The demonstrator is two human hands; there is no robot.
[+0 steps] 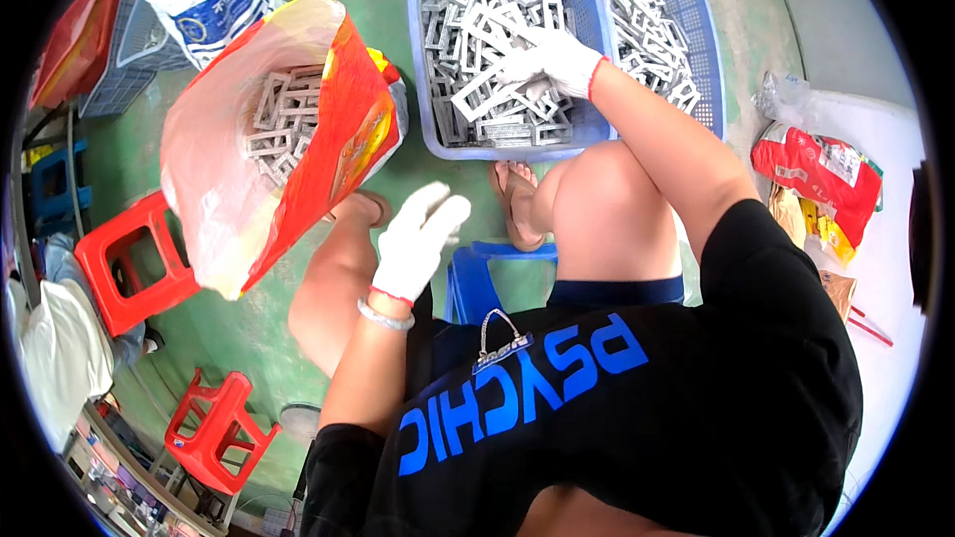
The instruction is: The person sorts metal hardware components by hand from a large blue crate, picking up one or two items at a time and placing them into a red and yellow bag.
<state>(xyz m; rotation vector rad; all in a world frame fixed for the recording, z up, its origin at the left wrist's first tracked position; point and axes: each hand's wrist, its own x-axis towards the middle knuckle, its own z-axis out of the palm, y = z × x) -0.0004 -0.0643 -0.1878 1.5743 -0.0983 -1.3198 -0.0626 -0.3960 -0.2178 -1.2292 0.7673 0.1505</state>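
Note:
My right hand point(553, 62), in a white glove with a red cuff, reaches into a blue plastic crate point(430, 139) heaped with grey rectangular metal frames. Its fingers are closed at the end of one metal frame point(484, 94), and other frames lie right against the fingertips. My left hand point(422, 242), gloved the same way, hovers over my left knee with its fingers apart and nothing in them. To its upper left stands a large red and yellow sack point(343, 89), its mouth wide, with more of these frames point(284, 119) inside.
A second blue crate point(711, 65) of frames adjoins on the right. Red stools point(139, 264) stand at left, and a blue stool point(477, 273) is beneath me. A white printed bag point(211, 0) sits behind the sack. Red packaging point(821, 179) lies at right.

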